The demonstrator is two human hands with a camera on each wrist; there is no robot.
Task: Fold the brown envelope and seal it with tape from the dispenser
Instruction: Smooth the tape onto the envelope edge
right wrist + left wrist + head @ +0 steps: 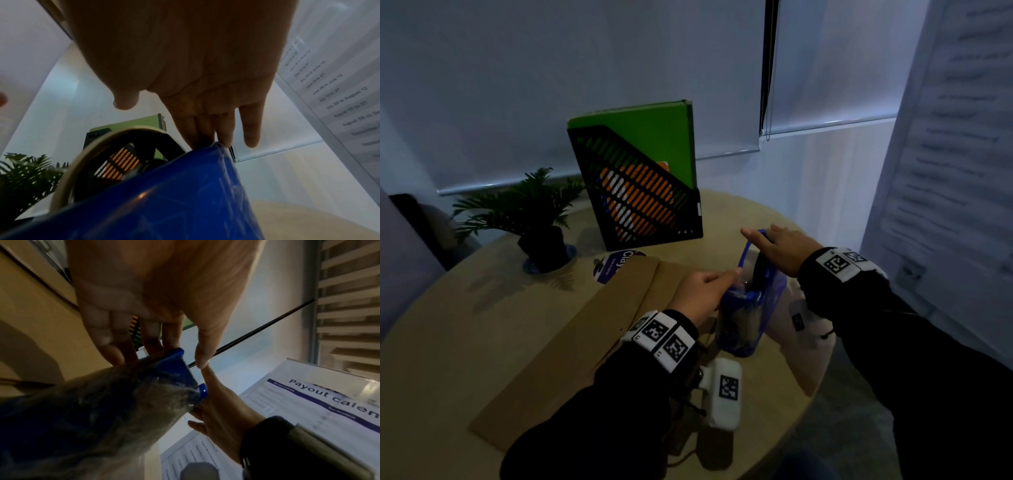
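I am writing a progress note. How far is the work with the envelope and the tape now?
Done: the brown envelope lies flat on the table, apparently folded over. In hand: the right hand steadies the blue tape dispenser from above, and the left hand pinches at its front. Left: no tape shows on the envelope yet.
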